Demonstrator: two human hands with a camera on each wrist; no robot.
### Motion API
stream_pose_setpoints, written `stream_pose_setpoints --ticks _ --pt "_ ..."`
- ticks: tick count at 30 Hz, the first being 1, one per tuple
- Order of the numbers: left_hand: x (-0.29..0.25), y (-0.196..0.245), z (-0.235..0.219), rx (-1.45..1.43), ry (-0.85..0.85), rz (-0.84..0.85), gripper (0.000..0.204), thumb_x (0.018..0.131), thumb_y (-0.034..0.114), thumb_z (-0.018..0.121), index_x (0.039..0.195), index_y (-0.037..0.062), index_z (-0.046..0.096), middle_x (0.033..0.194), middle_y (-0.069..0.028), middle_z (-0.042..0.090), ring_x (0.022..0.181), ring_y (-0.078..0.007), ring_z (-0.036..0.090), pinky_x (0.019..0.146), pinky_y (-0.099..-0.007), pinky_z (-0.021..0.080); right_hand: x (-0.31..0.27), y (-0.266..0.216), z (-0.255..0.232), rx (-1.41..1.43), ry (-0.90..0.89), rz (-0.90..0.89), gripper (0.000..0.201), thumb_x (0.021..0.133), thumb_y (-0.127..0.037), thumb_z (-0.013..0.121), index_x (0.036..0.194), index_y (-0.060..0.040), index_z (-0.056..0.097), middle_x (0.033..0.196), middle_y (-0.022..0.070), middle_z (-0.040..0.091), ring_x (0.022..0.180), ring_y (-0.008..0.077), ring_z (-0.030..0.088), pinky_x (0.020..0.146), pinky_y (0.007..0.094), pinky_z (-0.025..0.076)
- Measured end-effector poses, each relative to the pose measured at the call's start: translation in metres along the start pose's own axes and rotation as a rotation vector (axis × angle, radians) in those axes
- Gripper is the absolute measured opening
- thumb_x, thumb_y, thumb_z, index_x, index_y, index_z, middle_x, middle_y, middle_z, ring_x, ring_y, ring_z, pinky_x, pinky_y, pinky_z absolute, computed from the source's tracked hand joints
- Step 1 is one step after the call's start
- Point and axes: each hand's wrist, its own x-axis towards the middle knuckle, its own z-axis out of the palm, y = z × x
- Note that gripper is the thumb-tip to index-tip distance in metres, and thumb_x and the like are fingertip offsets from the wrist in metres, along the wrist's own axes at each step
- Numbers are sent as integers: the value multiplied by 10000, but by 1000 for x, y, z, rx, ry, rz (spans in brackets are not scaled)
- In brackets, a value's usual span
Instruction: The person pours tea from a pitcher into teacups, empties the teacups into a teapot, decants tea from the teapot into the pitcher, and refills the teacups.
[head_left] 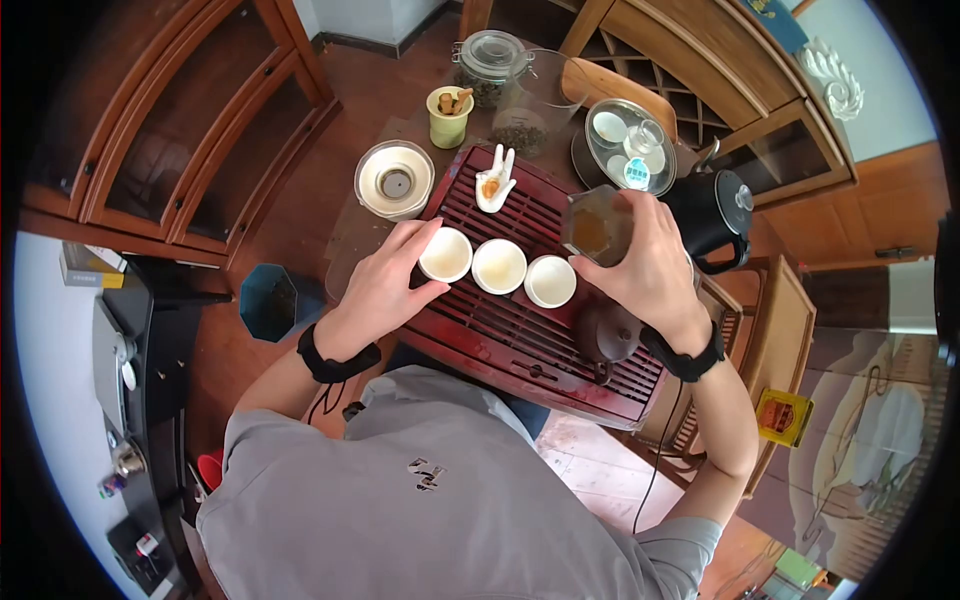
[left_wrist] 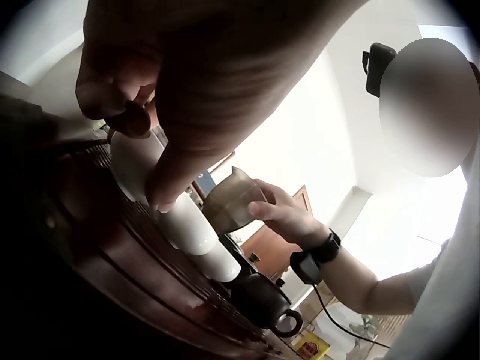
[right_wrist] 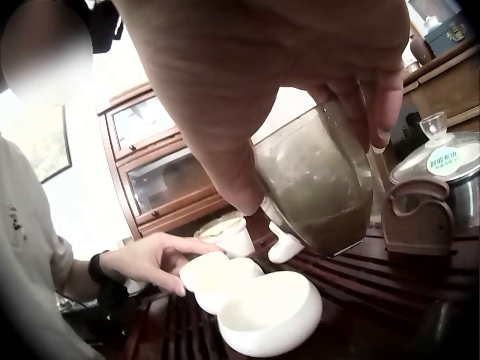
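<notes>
Three white teacups line up on the slatted dark red tea tray; pale liquid shows in the middle cup. My left hand holds the leftmost cup between thumb and fingers, low over the slats. In my right hand is a faceted glass pitcher with brownish tea low inside it. It is held up beyond the rightmost cup, tilted in the right wrist view. A dark teapot sits below the right forearm.
Behind the cups stands a white hand-shaped ornament. A waste bowl with a strainer, a green tool pot and a lidded glass jar stand farther back. To the right are a round metal tray and a black kettle.
</notes>
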Motion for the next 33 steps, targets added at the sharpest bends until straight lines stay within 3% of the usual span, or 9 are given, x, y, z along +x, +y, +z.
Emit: stream_pose_setpoints --ticks 4,9,13,16,24,27,29,30,33 --pt "1 1 4 -68 17 6 741 779 88 790 1448 36 475 1382 -159 545 1250 -351 567 1028 -397 478 -14 -14 -36 220 -2 213 791 685 -218 896 1292 22 449 1172 230 638 1077 398 642 949 458 518" --pt "6 6 5 -68 60 72 699 778 80 788 1413 59 498 1371 -138 572 1202 -361 599 968 -414 521 -45 -16 -70 335 49 201 829 669 -101 913 1319 -9 408 1226 183 629 1161 284 646 999 392 511" --pt "12 6 9 -73 61 107 681 770 57 792 1391 64 513 1351 -135 593 1192 -359 608 963 -415 528 -70 -5 -70 627 138 92 909 667 -103 928 1362 -39 345 1390 214 516 1250 287 573 1067 429 467" --pt "18 7 10 -57 35 137 680 768 65 796 1387 63 513 1352 -134 593 1183 -361 613 956 -418 534 -77 -19 -65 830 236 80 916 667 -102 931 1360 -48 334 1401 230 503 1267 296 556 1071 441 462" --pt "18 11 -4 -37 22 154 694 778 80 797 1400 69 490 1343 -135 591 1192 -382 601 951 -444 541 -85 -38 -52 863 198 86 940 633 -10 906 1375 -57 331 1393 237 502 1272 297 552 1096 451 453" --pt "12 11 -10 3 125 191 649 789 64 788 1380 72 519 1298 -122 618 1038 -341 668 835 -398 565 -79 -45 -48 879 165 98 931 640 -7 904 1377 -40 336 1378 215 514 1262 287 561 1091 438 458" --pt "6 9 -14 -193 150 48 460 822 35 766 1259 57 622 1097 -89 671 743 -215 647 643 -310 517 -74 -49 -43 903 130 122 922 641 -37 915 1370 -24 350 1349 184 529 1252 267 567 1083 421 464" --pt "3 5 -11 -195 140 44 460 822 35 766 1259 57 622 1097 -89 671 743 -215 647 643 -310 517 -73 -50 -42 905 129 133 922 641 -37 915 1370 -24 350 1349 184 529 1252 267 567 1083 421 464" --pt "-7 -3 -1 -363 281 89 89 870 13 737 956 30 722 773 -23 601 551 -76 470 516 -231 372 -65 -57 -34 827 62 177 897 644 -57 903 1359 -29 361 1318 203 539 1232 281 565 1077 434 456"
